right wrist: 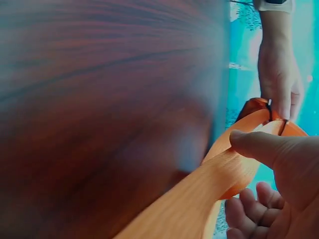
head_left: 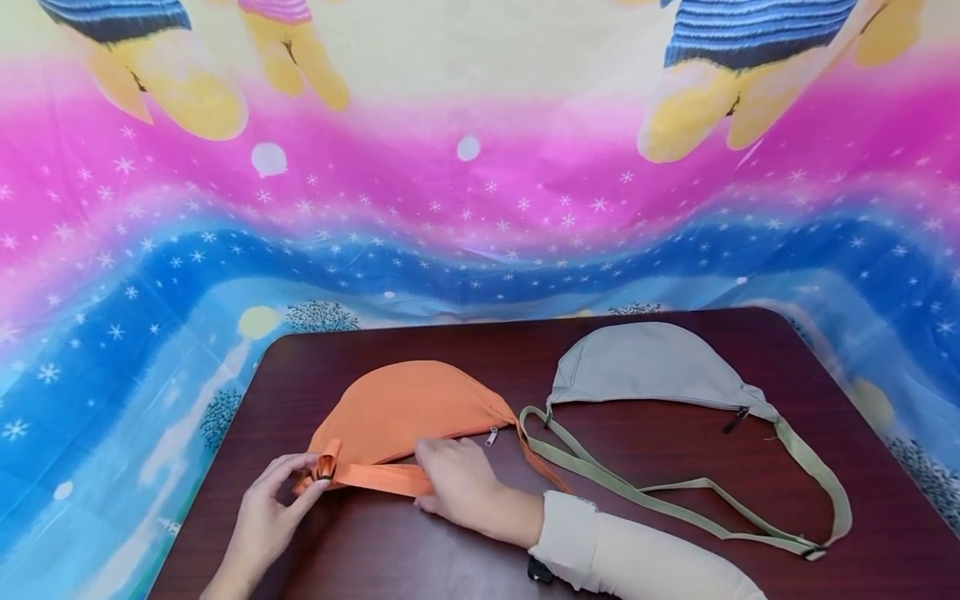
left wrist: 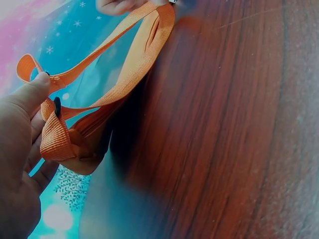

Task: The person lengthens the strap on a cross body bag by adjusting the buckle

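Observation:
An orange waist bag [head_left: 412,404] lies on the table with its curved side away from me. At its left end my left hand [head_left: 262,512] pinches the orange strap [head_left: 378,477] beside a black slider buckle [left wrist: 57,106], where the webbing forms a loop. My right hand [head_left: 468,492] grips the same strap farther right, in front of the bag's zipper. In the right wrist view its thumb [right wrist: 256,147] presses on the webbing, and the left hand [right wrist: 279,74] shows beyond. The zipper pull [head_left: 491,437] hangs just above the right hand.
To the right lies a grey-green waist bag [head_left: 648,367], its long green strap [head_left: 622,492] spread toward me and close to the orange bag's right end. Both bags lie on a dark reddish-brown table [head_left: 375,550]. A colourful printed cloth [head_left: 465,208] hangs behind it.

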A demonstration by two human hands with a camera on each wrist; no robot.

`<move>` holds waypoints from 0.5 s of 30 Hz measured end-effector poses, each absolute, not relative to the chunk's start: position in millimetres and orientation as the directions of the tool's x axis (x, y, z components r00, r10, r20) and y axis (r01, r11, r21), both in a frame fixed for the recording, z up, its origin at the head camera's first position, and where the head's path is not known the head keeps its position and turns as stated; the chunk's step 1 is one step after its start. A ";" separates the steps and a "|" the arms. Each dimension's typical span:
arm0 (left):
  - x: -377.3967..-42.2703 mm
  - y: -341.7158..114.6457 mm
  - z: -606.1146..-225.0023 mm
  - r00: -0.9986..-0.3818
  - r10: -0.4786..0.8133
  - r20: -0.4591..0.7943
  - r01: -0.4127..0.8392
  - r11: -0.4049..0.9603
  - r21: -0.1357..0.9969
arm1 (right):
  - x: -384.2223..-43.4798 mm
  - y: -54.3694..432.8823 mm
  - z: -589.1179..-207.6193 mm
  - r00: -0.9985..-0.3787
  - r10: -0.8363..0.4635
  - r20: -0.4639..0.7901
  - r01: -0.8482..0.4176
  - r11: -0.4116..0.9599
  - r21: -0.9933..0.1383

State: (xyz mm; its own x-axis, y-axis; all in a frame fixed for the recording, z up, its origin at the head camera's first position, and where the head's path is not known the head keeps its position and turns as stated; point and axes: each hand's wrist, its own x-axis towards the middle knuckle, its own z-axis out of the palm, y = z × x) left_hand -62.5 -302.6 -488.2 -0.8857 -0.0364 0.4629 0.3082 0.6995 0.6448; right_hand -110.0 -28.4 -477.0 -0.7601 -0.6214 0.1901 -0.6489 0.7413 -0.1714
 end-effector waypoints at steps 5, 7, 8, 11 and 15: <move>-63.4 -303.8 -487.5 -0.882 -0.038 0.469 0.316 0.691 0.650 | -109.6 -16.0 -481.9 -0.785 -0.605 0.132 -0.619 0.760 -0.198; -63.9 -303.7 -487.7 -0.882 -0.031 0.471 0.326 0.682 0.655 | -109.8 -13.3 -481.7 -0.791 -0.603 0.106 -0.607 0.751 -0.258; -64.1 -303.7 -487.8 -0.882 -0.027 0.471 0.331 0.678 0.657 | -109.9 -12.4 -481.3 -0.793 -0.602 0.091 -0.598 0.743 -0.299; -64.7 -303.2 -488.0 -0.880 -0.018 0.475 0.341 0.671 0.658 | -109.6 -11.1 -478.9 -0.791 -0.611 0.040 -0.564 0.702 -0.435; -65.2 -302.3 -488.0 -0.882 -0.009 0.471 0.345 0.670 0.658 | -109.2 -13.0 -476.5 -0.759 -0.651 -0.014 -0.531 0.632 -0.565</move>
State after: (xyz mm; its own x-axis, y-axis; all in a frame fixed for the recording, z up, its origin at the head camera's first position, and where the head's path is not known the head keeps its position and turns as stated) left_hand -65.2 -302.3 -488.0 -0.8820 -0.0091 0.4712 0.3446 0.6697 0.6579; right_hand -109.2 -13.0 -476.5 -0.7587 -0.6513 -0.0145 -0.5314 0.6315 -0.5646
